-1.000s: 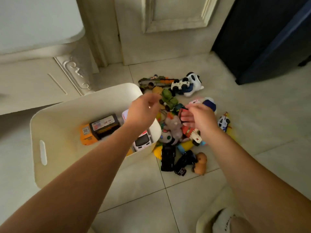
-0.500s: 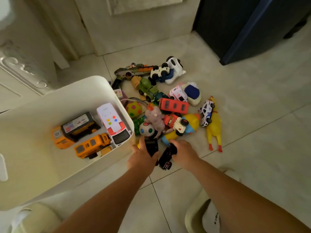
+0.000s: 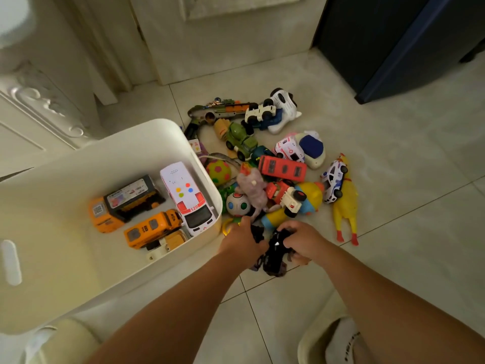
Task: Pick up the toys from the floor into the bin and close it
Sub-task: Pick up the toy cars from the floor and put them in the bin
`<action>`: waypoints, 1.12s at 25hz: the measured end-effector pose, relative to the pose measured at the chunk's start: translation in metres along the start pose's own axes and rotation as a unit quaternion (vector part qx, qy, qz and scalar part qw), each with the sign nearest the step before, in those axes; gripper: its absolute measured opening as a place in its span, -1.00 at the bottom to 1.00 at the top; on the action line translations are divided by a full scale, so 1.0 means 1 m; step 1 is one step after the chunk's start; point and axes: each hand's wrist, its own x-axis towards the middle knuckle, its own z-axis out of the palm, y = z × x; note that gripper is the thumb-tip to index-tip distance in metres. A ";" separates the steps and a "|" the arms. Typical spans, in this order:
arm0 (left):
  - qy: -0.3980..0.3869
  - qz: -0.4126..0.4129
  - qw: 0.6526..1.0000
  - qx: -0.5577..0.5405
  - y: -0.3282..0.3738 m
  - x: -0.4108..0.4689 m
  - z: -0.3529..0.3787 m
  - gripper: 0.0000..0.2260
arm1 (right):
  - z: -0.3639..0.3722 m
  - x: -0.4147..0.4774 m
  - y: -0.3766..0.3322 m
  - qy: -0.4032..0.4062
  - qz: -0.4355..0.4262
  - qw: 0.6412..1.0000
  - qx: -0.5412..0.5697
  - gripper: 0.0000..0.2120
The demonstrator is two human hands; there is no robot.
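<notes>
1. Gripping a black toy car (image 3: pixel 274 249) in the curled right hand (image 3: pixel 301 241), long axis running near-to-far; clutching a second dark toy (image 3: pixel 256 232) in the left hand (image 3: pixel 242 243)
2. Held just right of the open bin's (image 3: pixel 203 164) near corner; nearer it on the left-hand side; likely leftward over the rim
3. Largely hidden inside the grips, both toys; no lid in view
</notes>
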 end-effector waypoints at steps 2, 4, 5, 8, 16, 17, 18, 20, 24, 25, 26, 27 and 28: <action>-0.022 0.067 0.995 -0.067 -0.002 -0.014 -0.013 -0.43 | -0.012 -0.005 -0.004 -0.030 0.019 0.999 0.036 -0.80; -0.039 0.105 0.988 -0.108 -0.002 -0.033 -0.032 -0.39 | -0.023 -0.019 -0.010 -0.054 0.010 0.998 0.036 -0.86; -0.050 0.113 0.984 -0.129 -0.001 -0.043 -0.041 -0.38 | -0.029 -0.028 -0.014 -0.057 0.004 0.998 0.037 -0.86; -0.088 0.130 0.959 -0.236 -0.003 -0.079 -0.077 -0.38 | -0.044 -0.060 -0.037 -0.050 -0.034 0.997 0.047 -0.92; -0.108 0.123 0.727 -0.667 -0.074 -0.163 -0.193 -0.76 | -0.024 -0.141 -0.156 -0.157 -0.177 0.954 0.186 -0.71; -0.093 0.112 0.697 -0.702 -0.087 -0.168 -0.204 -0.81 | -0.011 -0.147 -0.167 -0.173 -0.187 0.947 0.194 -0.69; -0.064 0.096 0.680 -0.724 -0.102 -0.171 -0.214 -0.77 | 0.005 -0.149 -0.180 -0.188 -0.194 0.941 0.203 -0.70; -0.002 0.053 0.668 -0.742 -0.129 -0.167 -0.227 -0.73 | 0.030 -0.146 -0.200 -0.199 -0.199 0.934 0.222 -0.75; 0.093 -0.072 0.735 -0.668 -0.178 -0.134 -0.229 -0.82 | 0.064 -0.115 -0.229 -0.191 -0.205 0.942 0.188 -0.76; 0.102 -0.107 0.763 -0.629 -0.188 -0.124 -0.224 -0.78 | 0.071 -0.105 -0.233 -0.182 -0.197 0.947 0.175 -0.72; 0.099 -0.144 0.790 -0.588 -0.198 -0.112 -0.219 -0.75 | 0.078 -0.095 -0.236 -0.173 -0.187 0.953 0.162 -0.67; 0.083 -0.179 0.817 -0.542 -0.205 -0.102 -0.212 -0.75 | 0.084 -0.085 -0.238 -0.163 -0.178 0.959 0.148 -0.65; 0.057 -0.220 0.839 -0.494 -0.210 -0.090 -0.204 -0.76 | 0.091 -0.075 -0.240 -0.156 -0.169 0.963 0.137 -0.64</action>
